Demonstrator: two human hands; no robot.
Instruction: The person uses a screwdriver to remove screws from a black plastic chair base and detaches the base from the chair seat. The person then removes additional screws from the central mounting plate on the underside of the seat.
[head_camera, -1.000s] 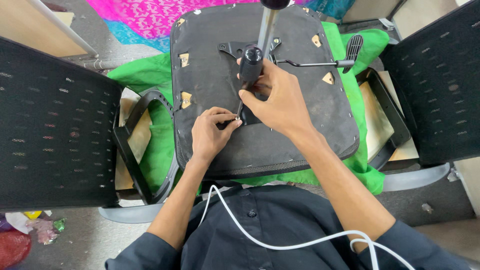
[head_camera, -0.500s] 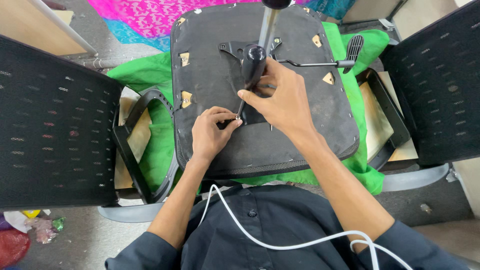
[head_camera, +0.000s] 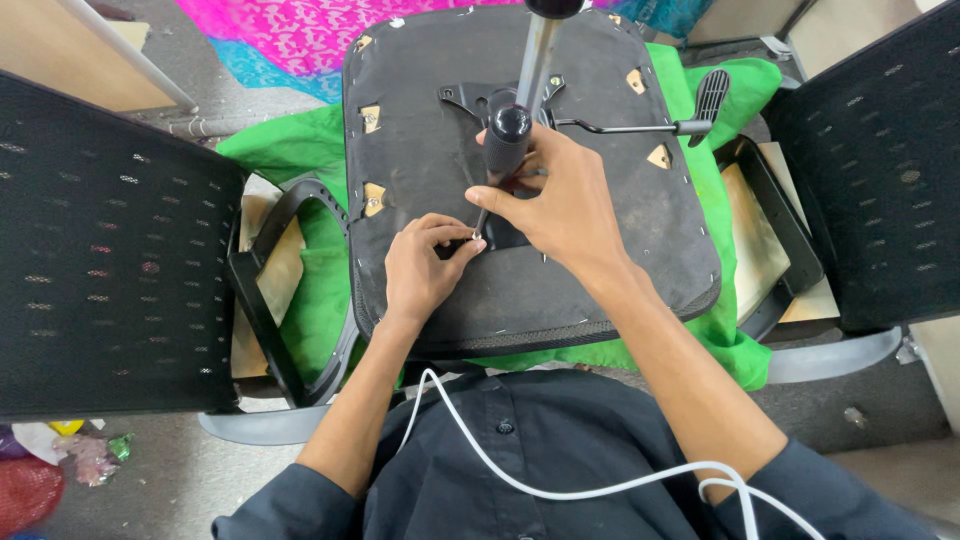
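Note:
An upturned black chair seat (head_camera: 600, 260) lies in front of me on a green cloth (head_camera: 315, 290). My right hand (head_camera: 565, 205) grips a black-handled screwdriver (head_camera: 503, 150), its tip down on a small screw (head_camera: 476, 237) at the seat's metal bracket. My left hand (head_camera: 425, 265) pinches that screw with fingertips, steadying it at the tip. A silver gas-lift column (head_camera: 536, 50) rises from the bracket, and a black lever (head_camera: 640, 125) sticks out to the right.
Black mesh chair backs stand at the left (head_camera: 100, 250) and right (head_camera: 880, 170). A black armrest loop (head_camera: 262, 300) lies left of the seat. Pink patterned cloth (head_camera: 290, 30) lies beyond. A white cable (head_camera: 560, 490) crosses my dark shirt.
My right hand has rolled the screwdriver handle slightly, tilting it back and forth. The tip stays on the screw and my left hand has not moved.

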